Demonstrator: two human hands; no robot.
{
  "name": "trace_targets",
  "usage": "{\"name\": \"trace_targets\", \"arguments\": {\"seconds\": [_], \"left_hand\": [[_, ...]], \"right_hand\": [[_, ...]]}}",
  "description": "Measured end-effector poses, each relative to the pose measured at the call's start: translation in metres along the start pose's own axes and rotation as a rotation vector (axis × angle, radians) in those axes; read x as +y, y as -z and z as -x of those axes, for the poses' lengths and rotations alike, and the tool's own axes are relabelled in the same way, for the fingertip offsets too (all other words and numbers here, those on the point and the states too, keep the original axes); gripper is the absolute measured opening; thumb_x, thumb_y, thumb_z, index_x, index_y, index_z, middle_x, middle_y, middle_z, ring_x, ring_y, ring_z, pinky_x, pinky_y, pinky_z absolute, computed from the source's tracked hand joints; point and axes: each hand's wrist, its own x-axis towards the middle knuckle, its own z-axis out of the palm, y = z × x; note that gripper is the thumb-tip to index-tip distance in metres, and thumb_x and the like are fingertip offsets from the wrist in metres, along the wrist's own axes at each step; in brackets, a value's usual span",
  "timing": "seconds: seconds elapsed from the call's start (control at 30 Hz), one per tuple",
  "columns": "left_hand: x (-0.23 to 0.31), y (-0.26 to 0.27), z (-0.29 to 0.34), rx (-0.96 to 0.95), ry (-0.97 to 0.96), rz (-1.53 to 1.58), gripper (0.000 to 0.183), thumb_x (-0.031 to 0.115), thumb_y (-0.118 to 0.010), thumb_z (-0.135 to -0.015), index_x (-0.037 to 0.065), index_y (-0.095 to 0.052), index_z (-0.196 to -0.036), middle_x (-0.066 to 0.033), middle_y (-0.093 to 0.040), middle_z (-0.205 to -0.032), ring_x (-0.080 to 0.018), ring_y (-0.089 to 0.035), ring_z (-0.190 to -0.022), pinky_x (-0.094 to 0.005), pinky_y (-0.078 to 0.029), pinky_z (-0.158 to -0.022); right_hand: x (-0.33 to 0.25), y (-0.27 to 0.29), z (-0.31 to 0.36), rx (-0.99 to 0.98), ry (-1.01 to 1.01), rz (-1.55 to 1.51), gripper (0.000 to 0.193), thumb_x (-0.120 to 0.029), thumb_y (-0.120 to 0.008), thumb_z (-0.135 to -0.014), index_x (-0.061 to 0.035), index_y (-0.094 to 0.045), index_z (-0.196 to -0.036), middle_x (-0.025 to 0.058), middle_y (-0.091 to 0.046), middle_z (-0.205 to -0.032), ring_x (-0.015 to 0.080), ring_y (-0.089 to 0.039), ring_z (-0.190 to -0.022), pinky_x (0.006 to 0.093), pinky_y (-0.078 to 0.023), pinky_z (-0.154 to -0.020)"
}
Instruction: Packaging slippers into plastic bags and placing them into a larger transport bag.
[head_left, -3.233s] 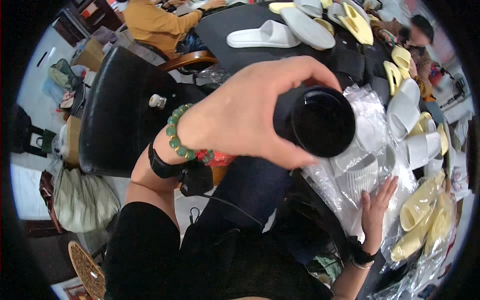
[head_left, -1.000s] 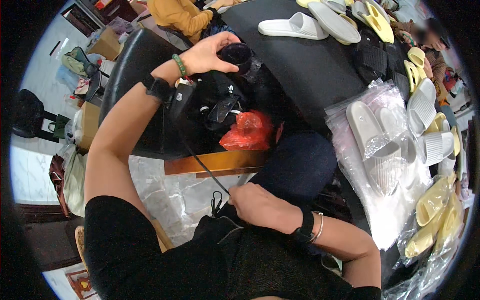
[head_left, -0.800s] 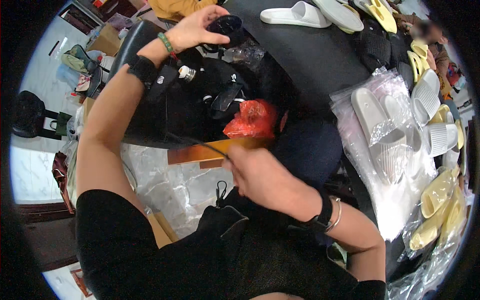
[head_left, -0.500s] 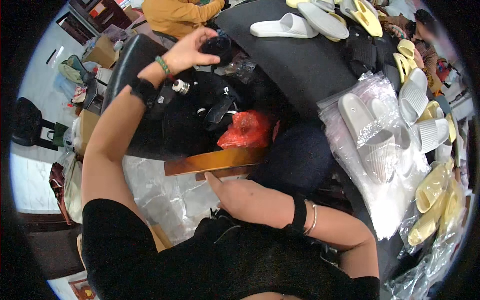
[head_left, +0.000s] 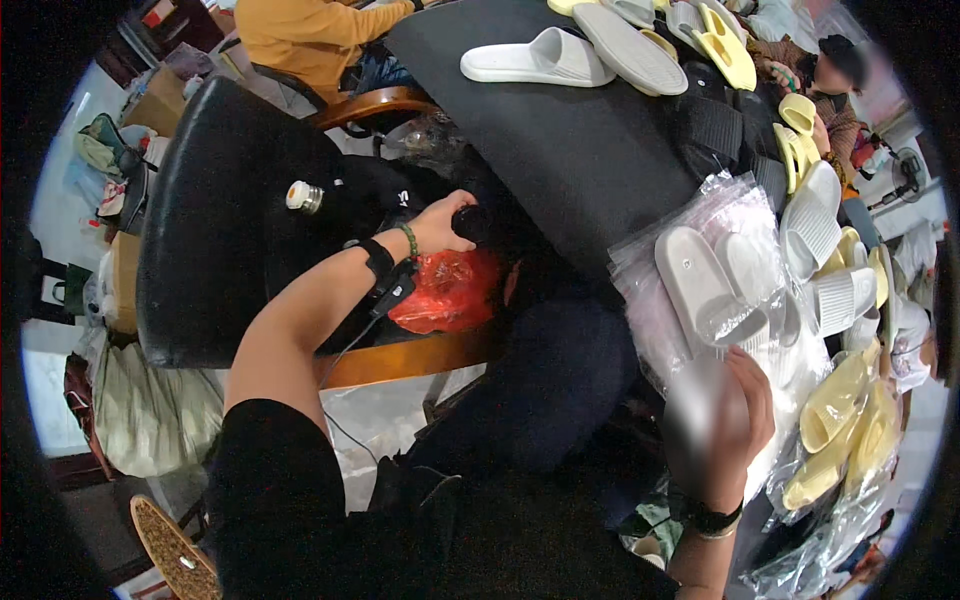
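My left hand (head_left: 436, 228) reaches over the seat of a black chair (head_left: 240, 220), its fingers closed round a dark, rounded object (head_left: 468, 226) whose kind I cannot make out. Just below that hand lies a red plastic bag (head_left: 448, 290). My right hand (head_left: 745, 415) is at the table's near edge, beside grey slippers (head_left: 690, 275) in a clear plastic bag (head_left: 640, 245). Its fingers are curled, and a blurred pale patch covers what lies in front of the palm.
A small jar with a pale lid (head_left: 303, 197) sits on the chair. Grey and yellow slippers (head_left: 540, 60) stand along the black table (head_left: 480, 100). Bagged yellow slippers (head_left: 835, 410) lie at the right. A person in a mustard-coloured top (head_left: 300, 40) sits at the far left.
My left hand has come down and nearer with the dark object, to beside the red bag. My right hand has moved from near my body to the bagged slippers. The whole view has shifted.
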Motion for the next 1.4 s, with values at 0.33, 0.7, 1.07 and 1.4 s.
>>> {"name": "trace_targets", "arguments": {"seconds": [0.33, 0.7, 1.07, 1.4], "left_hand": [[-0.102, -0.090, -0.063, -0.032, 0.130, -0.068, 0.086, 0.024, -0.090, -0.061, 0.005, -0.046, -0.133, -0.0209, -0.059, -0.127, -0.0390, -0.055, -0.123, -0.0412, -0.045, -0.104], [-0.221, -0.151, -0.084, 0.004, 0.143, -0.030, 0.091, 0.030, -0.088, -0.063, 0.009, -0.042, -0.138, -0.0196, -0.057, -0.132, -0.0394, -0.052, -0.127, -0.0453, -0.044, -0.106], [-0.170, -0.157, -0.085, 0.027, 0.139, 0.129, 0.085, 0.030, -0.084, -0.068, 0.008, -0.043, -0.139, -0.0200, -0.054, -0.138, -0.0378, -0.050, -0.130, -0.0447, -0.042, -0.109], [-0.168, -0.169, -0.110, -0.116, 0.134, 0.237, 0.092, 0.025, -0.087, -0.066, 0.009, -0.041, -0.144, -0.0185, -0.049, -0.144, -0.0362, -0.043, -0.136, -0.0443, -0.036, -0.114]], "right_hand": [[0.058, -0.012, 0.058, 0.001, -0.197, 0.296, 0.032, 0.002, -0.054, -0.090, -0.0042, -0.055, -0.121, 0.0206, -0.050, -0.141, 0.0408, -0.042, -0.135, 0.0507, -0.035, -0.110], [0.086, -0.038, 0.084, 0.089, -0.167, 0.254, 0.031, -0.013, -0.041, -0.102, -0.0041, -0.041, -0.132, 0.0250, -0.037, -0.148, 0.0395, -0.039, -0.136, 0.0507, -0.031, -0.112], [0.086, -0.033, 0.088, 0.083, -0.167, 0.408, 0.033, -0.016, -0.038, -0.104, -0.0011, -0.039, -0.133, 0.0263, -0.038, -0.145, 0.0411, -0.039, -0.134, 0.0517, -0.031, -0.113], [0.087, -0.029, 0.086, 0.087, -0.170, 0.465, 0.029, -0.011, -0.038, -0.103, -0.0014, -0.039, -0.131, 0.0249, -0.038, -0.146, 0.0396, -0.039, -0.135, 0.0513, -0.028, -0.114]]}}
